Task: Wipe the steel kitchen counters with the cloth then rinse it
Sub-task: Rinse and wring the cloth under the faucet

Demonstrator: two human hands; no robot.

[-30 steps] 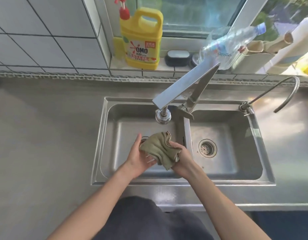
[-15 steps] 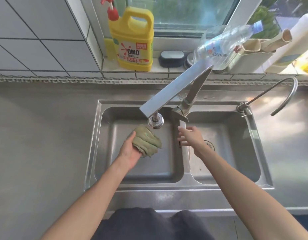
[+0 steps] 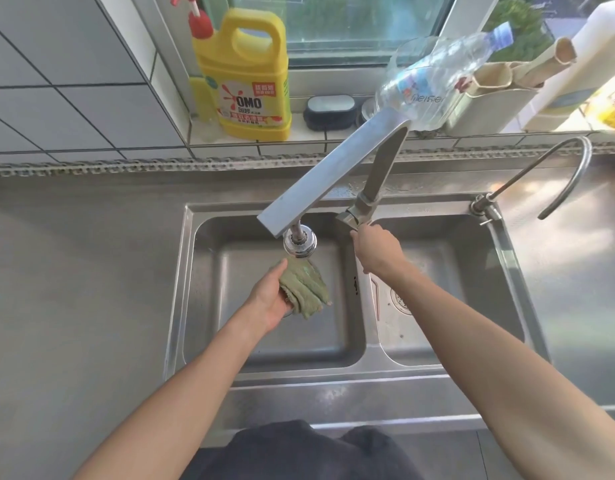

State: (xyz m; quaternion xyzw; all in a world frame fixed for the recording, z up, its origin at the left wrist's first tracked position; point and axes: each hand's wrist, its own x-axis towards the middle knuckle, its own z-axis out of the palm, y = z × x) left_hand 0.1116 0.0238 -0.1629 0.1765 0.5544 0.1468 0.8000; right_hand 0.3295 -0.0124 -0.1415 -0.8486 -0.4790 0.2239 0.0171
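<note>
A crumpled green cloth [image 3: 304, 287] hangs over the left basin of the steel double sink [image 3: 181, 282], just below the round faucet head [image 3: 300, 241]. My left hand [image 3: 269, 299] grips the cloth from its left side. My right hand [image 3: 375, 247] has reached the faucet's lever handle [image 3: 351, 216] at the divider between the basins, and its fingers curl at the handle. No water stream is visible. Steel counter [image 3: 74, 271] stretches to the left of the sink.
The faucet's flat square spout [image 3: 333, 171] juts over the left basin. A thin curved tap [image 3: 569, 164] stands at the sink's right rear. The sill holds a yellow detergent jug [image 3: 250, 74], a dark soap dish [image 3: 330, 110] and a clear plastic bottle [image 3: 434, 77].
My right hand let go of the cloth and moved up and right to the faucet handle. My left hand carried the cloth up beneath the faucet head.
</note>
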